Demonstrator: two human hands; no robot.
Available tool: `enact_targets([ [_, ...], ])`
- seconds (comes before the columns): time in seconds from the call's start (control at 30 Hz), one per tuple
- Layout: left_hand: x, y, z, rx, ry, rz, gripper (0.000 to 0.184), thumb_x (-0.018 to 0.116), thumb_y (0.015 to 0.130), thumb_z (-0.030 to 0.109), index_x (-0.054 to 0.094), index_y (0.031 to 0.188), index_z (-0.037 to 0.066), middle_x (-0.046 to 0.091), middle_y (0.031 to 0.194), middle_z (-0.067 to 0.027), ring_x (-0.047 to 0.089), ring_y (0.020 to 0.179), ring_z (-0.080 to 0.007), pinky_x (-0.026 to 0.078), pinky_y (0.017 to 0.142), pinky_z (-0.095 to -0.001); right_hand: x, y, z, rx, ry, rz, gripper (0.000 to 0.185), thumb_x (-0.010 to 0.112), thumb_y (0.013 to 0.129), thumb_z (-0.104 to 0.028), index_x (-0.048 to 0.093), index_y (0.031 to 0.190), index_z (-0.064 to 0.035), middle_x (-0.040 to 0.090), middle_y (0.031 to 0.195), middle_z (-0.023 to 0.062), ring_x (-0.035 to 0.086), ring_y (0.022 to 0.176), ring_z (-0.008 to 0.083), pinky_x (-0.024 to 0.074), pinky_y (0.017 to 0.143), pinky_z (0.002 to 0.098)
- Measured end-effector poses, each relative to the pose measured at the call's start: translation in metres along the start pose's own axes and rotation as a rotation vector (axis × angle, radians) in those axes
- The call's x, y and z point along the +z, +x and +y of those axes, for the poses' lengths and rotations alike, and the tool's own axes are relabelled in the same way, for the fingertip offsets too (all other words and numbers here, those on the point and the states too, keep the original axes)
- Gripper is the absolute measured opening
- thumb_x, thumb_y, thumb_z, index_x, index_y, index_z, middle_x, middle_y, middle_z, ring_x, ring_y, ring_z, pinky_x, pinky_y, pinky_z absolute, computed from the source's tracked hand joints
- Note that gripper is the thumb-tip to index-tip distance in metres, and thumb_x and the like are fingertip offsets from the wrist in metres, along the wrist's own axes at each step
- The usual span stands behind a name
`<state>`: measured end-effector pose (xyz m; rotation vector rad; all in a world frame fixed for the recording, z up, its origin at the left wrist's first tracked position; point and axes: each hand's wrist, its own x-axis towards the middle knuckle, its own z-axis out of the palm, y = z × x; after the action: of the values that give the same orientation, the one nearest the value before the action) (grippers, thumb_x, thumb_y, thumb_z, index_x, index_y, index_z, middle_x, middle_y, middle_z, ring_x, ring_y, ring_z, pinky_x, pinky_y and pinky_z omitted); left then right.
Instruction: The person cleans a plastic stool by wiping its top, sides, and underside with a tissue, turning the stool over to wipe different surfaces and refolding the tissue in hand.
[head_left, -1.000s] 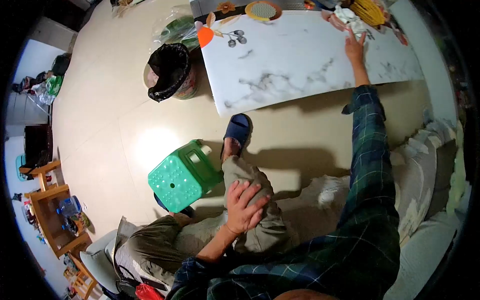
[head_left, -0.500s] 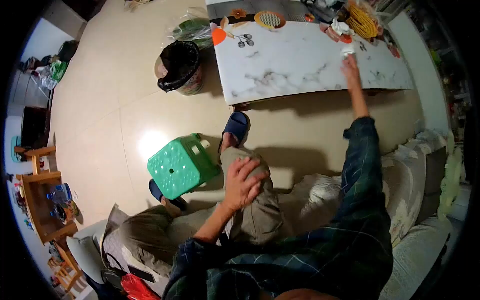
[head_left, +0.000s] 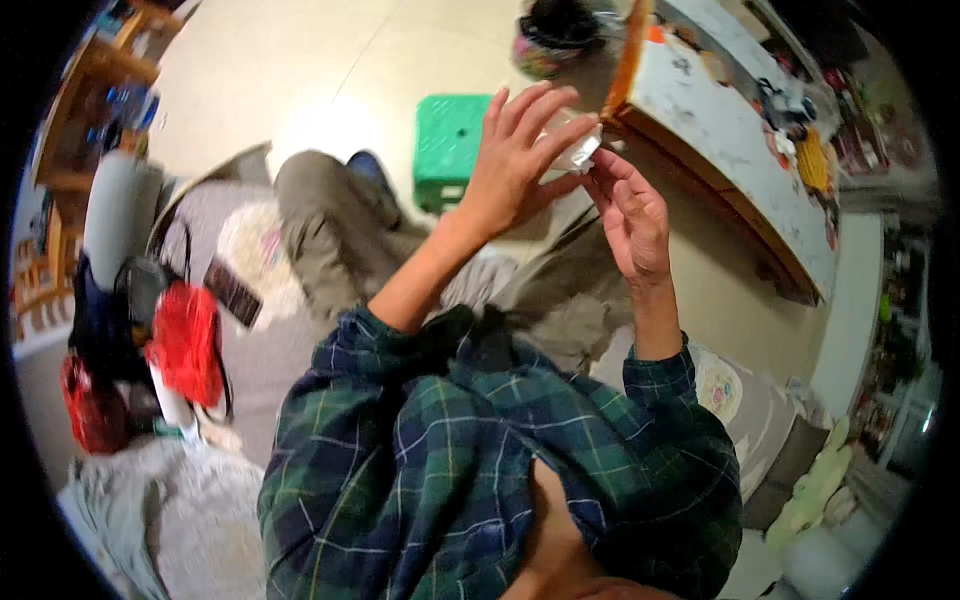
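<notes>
A small, shiny white crumpled thing [head_left: 580,152], too blurred to name, is in front of me between my two hands. My right hand [head_left: 632,215] pinches its lower right edge between thumb and fingertips. My left hand [head_left: 515,160] is open with fingers spread, just left of the white thing and partly covering it; whether its fingertips touch it I cannot tell. Behind my left hand stands a green plastic stool [head_left: 447,140] on the floor.
A marble-topped table [head_left: 715,115] stands at the right, with a yellow basket [head_left: 815,160] and clutter on it. A black-lined bin [head_left: 545,50] is beyond the stool. On the sofa at left lie a phone [head_left: 233,290] and a red bag [head_left: 188,345].
My right hand has come back from the tabletop with the white thing, to in front of me. My left hand has risen from my knee towards it. The view has turned leftward.
</notes>
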<state>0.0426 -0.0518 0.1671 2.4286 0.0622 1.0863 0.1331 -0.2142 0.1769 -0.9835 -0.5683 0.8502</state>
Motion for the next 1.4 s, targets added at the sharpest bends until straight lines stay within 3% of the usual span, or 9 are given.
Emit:
enact_targets([
  [0.07, -0.026, -0.037, -0.027, -0.065, -0.119, -0.045, 0.058, 0.082, 0.063, 0.019, 0.058, 0.116, 0.016, 0.060, 0.113, -0.0061, 0.050, 0.115, -0.0237, 0.034, 0.101, -0.0460, 0.026, -0.002, 0.024, 0.014, 0.005, 0.005, 0.040, 0.061, 0.088, -0.016, 0.049, 0.119, 0.0057, 0.056, 0.115, 0.0108, 0.053, 0.108, 0.0185, 0.0391, 0.101, 0.0328],
  [0.17, -0.072, -0.073, -0.023, -0.676, -0.852, -0.227, 0.059, 0.080, 0.071, 0.022, 0.053, 0.121, 0.006, 0.058, 0.111, -0.0070, 0.055, 0.101, -0.0137, 0.048, 0.081, -0.0262, 0.065, 0.004, 0.047, 0.158, 0.062, 0.093, 0.025, 0.065, 0.084, -0.007, 0.053, 0.105, 0.0006, 0.057, 0.098, 0.0043, 0.056, 0.093, 0.0119, 0.0458, 0.084, 0.0247],
  [0.27, -0.088, -0.106, -0.019, -0.765, -0.997, -0.102, 0.062, 0.071, 0.080, 0.031, 0.044, 0.125, -0.001, 0.056, 0.112, -0.0083, 0.052, 0.104, -0.0140, 0.044, 0.087, -0.0292, 0.088, 0.005, 0.068, 0.271, 0.024, 0.062, 0.021, 0.063, 0.083, -0.002, 0.052, 0.101, -0.0024, 0.056, 0.094, 0.0020, 0.054, 0.083, 0.0077, 0.0452, 0.072, 0.0210],
  [0.47, -0.098, -0.164, -0.045, -1.119, -1.393, 0.399, 0.014, 0.057, 0.088, 0.011, 0.056, 0.100, 0.004, 0.061, 0.085, -0.0020, 0.058, 0.070, -0.0073, 0.048, 0.060, -0.0209, 0.117, 0.005, 0.102, 0.276, -0.188, -0.022, 0.025, 0.055, 0.082, 0.001, 0.048, 0.105, -0.0032, 0.054, 0.093, 0.0026, 0.052, 0.081, 0.0071, 0.0449, 0.070, 0.0207],
  [0.73, -0.086, -0.173, -0.059, -1.020, -1.063, 0.493, 0.017, 0.056, 0.092, 0.016, 0.055, 0.100, 0.002, 0.059, 0.084, 0.0004, 0.052, 0.073, -0.0047, 0.044, 0.061, -0.0204, 0.120, 0.000, 0.144, 0.488, 0.220, 0.106, 0.044, 0.062, 0.088, -0.020, 0.042, 0.126, -0.0079, 0.051, 0.122, 0.0089, 0.055, 0.107, 0.0194, 0.0503, 0.085, 0.0408],
  [1.0, -0.083, -0.180, -0.066, -1.004, -1.021, 0.573, 0.021, 0.058, 0.091, 0.016, 0.056, 0.105, 0.001, 0.062, 0.090, -0.0010, 0.057, 0.076, -0.0064, 0.047, 0.062, -0.0215, 0.084, 0.005, 0.139, 0.402, 0.105, 0.219, 0.017, 0.057, 0.090, -0.013, 0.054, 0.105, -0.0048, 0.063, 0.096, 0.0051, 0.063, 0.085, 0.0137, 0.0536, 0.073, 0.0275],
  [1.13, -0.072, -0.170, -0.043, -0.852, -0.486, 0.244, 0.027, 0.061, 0.088, 0.022, 0.057, 0.106, 0.003, 0.066, 0.089, -0.0135, 0.064, 0.077, -0.0158, 0.050, 0.063, -0.0292, 0.075, 0.002, 0.135, 0.340, 0.060, 0.235, 0.015, 0.058, 0.089, -0.012, 0.054, 0.102, -0.0044, 0.062, 0.093, 0.0047, 0.061, 0.081, 0.0113, 0.0513, 0.070, 0.0249],
  [1.27, -0.067, -0.158, -0.010, -0.734, -0.572, -0.074, 0.057, 0.070, 0.078, 0.037, 0.052, 0.119, 0.002, 0.064, 0.095, -0.0210, 0.065, 0.086, -0.0325, 0.050, 0.072, -0.0380, 0.081, 0.000, 0.136, 0.256, -0.149, 0.287, 0.015, 0.064, 0.085, -0.011, 0.052, 0.091, -0.0051, 0.058, 0.082, 0.0018, 0.054, 0.073, 0.0063, 0.0454, 0.062, 0.0208],
  [1.4, -0.047, -0.165, -0.001, -0.707, -0.586, -0.097, 0.052, 0.067, 0.081, 0.039, 0.055, 0.114, 0.000, 0.064, 0.086, -0.0181, 0.065, 0.076, -0.0267, 0.050, 0.068, -0.0358, 0.079, 0.000, 0.144, 0.082, -0.347, 0.244, 0.024, 0.071, 0.080, -0.009, 0.052, 0.093, -0.0042, 0.055, 0.078, 0.0006, 0.049, 0.060, 0.0038, 0.0402, 0.045, 0.0180],
])
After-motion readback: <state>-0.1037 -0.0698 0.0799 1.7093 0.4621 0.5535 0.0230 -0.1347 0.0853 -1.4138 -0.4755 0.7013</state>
